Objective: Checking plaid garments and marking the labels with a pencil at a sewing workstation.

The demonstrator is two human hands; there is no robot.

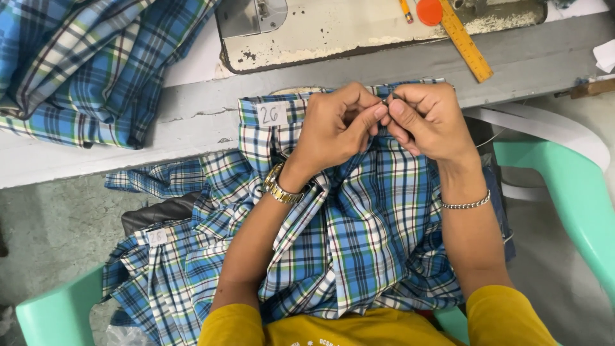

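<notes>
Grey table (192, 122) edge: both hands pinch plaid shirt (359, 218) between them.

A small dark object is pinched between the left hand (336, 125) and right hand (428, 122) — both held over the plaid garment (359, 237), just below the table's edge (192, 122).

The bench (192, 122) front edge lies bare left of the plaid garment (359, 224); the sewing machine base (333, 32) and ruler (466, 41) block the far edge, folded plaid cloth (83, 64) the far-left corner.
</notes>
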